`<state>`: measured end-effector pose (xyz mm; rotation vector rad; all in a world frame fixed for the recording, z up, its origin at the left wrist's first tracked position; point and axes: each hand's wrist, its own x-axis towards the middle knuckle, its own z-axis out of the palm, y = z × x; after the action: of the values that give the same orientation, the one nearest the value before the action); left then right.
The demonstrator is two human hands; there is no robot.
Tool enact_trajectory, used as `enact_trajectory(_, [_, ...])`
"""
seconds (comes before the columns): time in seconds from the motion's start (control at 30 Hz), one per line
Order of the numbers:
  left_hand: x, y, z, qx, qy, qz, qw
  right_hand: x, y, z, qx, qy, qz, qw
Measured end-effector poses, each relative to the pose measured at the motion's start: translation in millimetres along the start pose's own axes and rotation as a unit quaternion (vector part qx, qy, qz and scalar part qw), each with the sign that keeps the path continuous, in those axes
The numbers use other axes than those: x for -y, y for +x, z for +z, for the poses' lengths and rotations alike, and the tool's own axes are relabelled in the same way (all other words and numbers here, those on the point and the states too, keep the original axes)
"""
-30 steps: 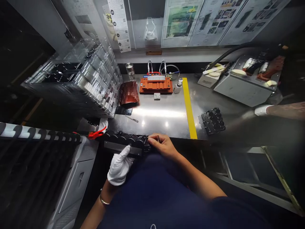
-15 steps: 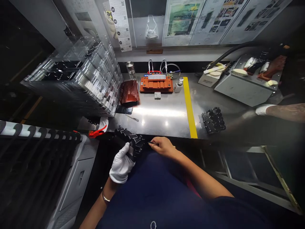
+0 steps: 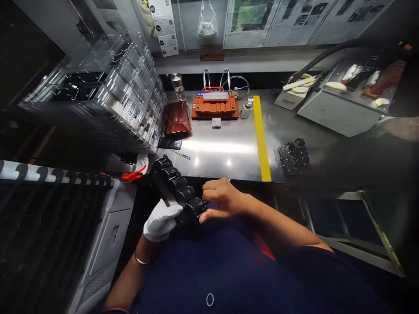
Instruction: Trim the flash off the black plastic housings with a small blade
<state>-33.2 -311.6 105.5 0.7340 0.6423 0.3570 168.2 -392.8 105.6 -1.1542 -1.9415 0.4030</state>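
My left hand [image 3: 161, 221], in a white glove, is closed on a black moulded plastic part [image 3: 179, 185] with a row of rounded sections. The part is tilted in front of the bench edge. My bare right hand [image 3: 224, 198] is at the part's right end, with the thumb near its lower corner. Its fingers are curled round a slim pen-like tool [image 3: 229, 179]; only a small light end shows above the knuckles, and the rest is hidden. A similar black part [image 3: 294, 157] lies on the bench to the right of the yellow tape.
Stacked clear trays [image 3: 131, 96] stand at the left. An orange fixture [image 3: 215, 107], a small bottle [image 3: 246, 109] and a glass jar [image 3: 178, 86] are at the back. Red-handled pliers [image 3: 134, 175] lie at the left edge. Another person's blurred arm [image 3: 404, 127] is at right.
My left hand has turned the black part so its row of rounded sections faces up more. My right hand has moved against its right end, hiding the tool's tip. The other person's hand has shifted right.
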Motion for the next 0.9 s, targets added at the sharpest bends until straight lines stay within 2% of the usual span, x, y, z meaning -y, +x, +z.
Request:
enact_trajectory(0.23, [11.4, 2.0, 4.1, -0.037, -0.06, 0.008, 0.997, -9.0, -0.4, 3.4, -0.068, -0.058, -0.009, 0.996])
enact_trajectory(0.3, [15.7, 2.6, 3.8, -0.052, -0.08, 0.005, 0.995, -9.4, 0.6, 4.3, -0.089, -0.079, 0.006, 0.993])
enact_trajectory(0.43, [20.3, 2.6, 4.6, -0.071, -0.148, -0.023, 0.986, -11.0, 0.0, 7.4, -0.073, -0.118, 0.042, 0.989])
enact_trajectory(0.57, [12.8, 2.6, 11.6, -0.081, -0.268, -0.115, 0.953, -14.4, -1.1, 2.2, -0.069, -0.098, 0.05, 0.992])
enact_trajectory(0.67, [1.7, 4.9, 18.6, -0.124, -0.348, -0.165, 0.915, -18.2, -0.6, -10.2, -0.069, -0.078, 0.051, 0.993])
enact_trajectory(0.8, [-7.6, 8.5, 25.0, -0.197, -0.378, -0.182, 0.886, -25.1, 0.7, -23.4, -0.036, -0.128, 0.023, 0.991])
enact_trajectory(0.9, [-8.4, 9.4, 27.4, -0.218, -0.386, -0.187, 0.876, -29.3, 2.0, -26.2, -0.007, -0.155, 0.016, 0.988])
